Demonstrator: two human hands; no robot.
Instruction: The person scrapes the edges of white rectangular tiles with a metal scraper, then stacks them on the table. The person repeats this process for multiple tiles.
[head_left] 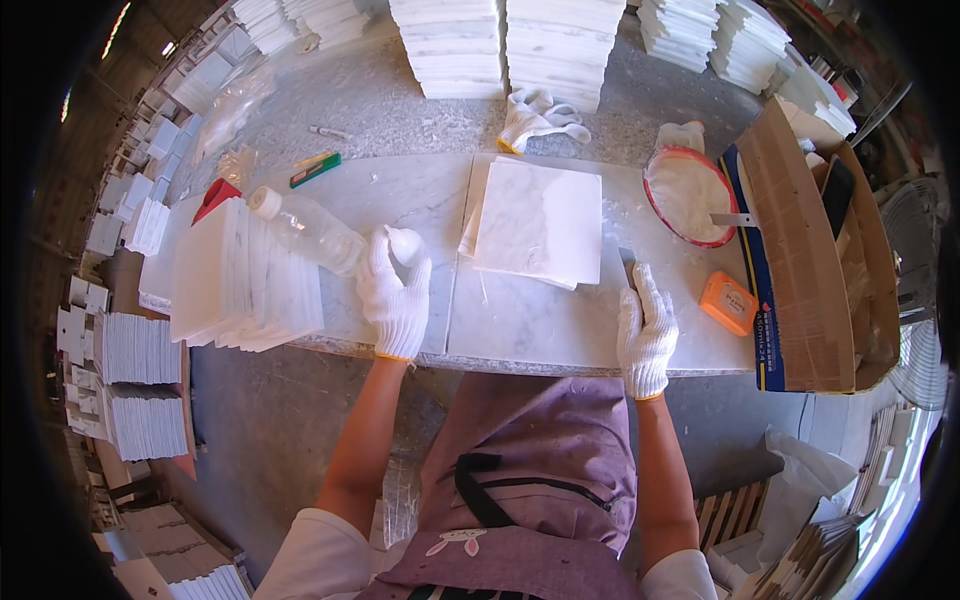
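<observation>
Both my hands wear white knit gloves with yellow cuffs. My left hand (398, 295) is closed round a white rounded lump (405, 243), whose kind I cannot make out. Close to that hand lies a clear plastic bottle (310, 228) on its side. At the right, my right hand (647, 335) grips a scraper with a flat metal blade (627, 260); its handle is hidden by the glove. Between the hands lies a small stack of square white marble tiles (540, 222), the lower ones slightly askew. An orange soap-like box (728, 303) sits right of my right hand.
A red-rimmed dish of white paste (688, 195) holds another blade (733, 219). Beside it stands an open cardboard box (820, 260). At the left, marble tiles (245, 280) stand on edge near a green-and-yellow cutter (315, 169). Loose gloves (540, 120) lie before tall tile stacks (450, 45).
</observation>
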